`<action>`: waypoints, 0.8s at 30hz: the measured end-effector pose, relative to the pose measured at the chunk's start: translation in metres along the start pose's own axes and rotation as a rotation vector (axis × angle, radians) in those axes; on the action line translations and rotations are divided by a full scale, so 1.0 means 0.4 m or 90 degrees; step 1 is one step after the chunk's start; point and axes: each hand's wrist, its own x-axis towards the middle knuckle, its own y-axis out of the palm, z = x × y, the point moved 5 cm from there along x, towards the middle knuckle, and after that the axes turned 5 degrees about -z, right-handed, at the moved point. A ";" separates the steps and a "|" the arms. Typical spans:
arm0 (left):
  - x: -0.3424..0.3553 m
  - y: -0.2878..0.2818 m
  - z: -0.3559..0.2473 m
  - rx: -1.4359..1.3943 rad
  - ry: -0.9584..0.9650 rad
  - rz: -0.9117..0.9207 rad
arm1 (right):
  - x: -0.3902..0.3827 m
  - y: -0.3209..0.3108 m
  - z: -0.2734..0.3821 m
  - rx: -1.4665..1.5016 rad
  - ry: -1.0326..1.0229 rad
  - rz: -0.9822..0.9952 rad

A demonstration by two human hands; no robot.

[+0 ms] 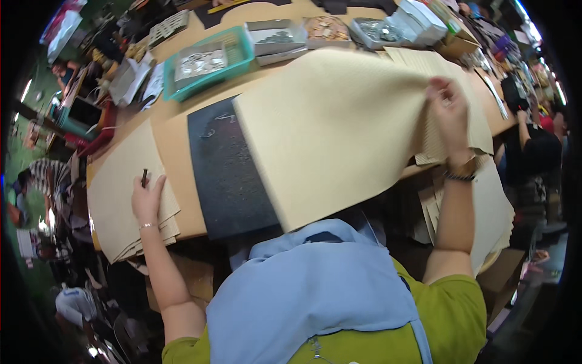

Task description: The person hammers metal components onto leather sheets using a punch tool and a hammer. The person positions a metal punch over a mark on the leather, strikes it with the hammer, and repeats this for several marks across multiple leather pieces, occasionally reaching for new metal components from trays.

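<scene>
Sheet, large and tan, hangs lifted over the table's near edge, its right side pinched shut in the right hand; it covers part of a black mat. Left hand rests on a tan stack at the table's left end, fingers closed round a small dark tool. Along the far edge, a teal basket holds packets of small metal parts; grey trays hold dark and brown pieces too small to make out. More sheets under the lifted one are mostly hidden.
</scene>
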 end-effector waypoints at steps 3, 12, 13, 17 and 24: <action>0.013 0.005 -0.007 -0.028 -0.020 0.042 | 0.187 -0.270 -0.209 -0.084 -0.089 -0.091; 0.028 0.047 0.045 -0.632 -0.141 0.191 | 0.144 -0.195 -0.413 -0.319 -0.067 0.018; -0.013 0.021 -0.057 -0.695 -0.145 0.248 | 0.094 -0.138 -0.377 -0.294 -0.049 0.045; -0.185 -0.012 -0.359 -0.781 -0.118 0.420 | -0.043 0.056 -0.257 -0.308 -0.055 0.123; -0.440 0.107 -0.804 -0.817 0.100 0.675 | -0.133 0.154 -0.164 -0.510 -0.075 0.150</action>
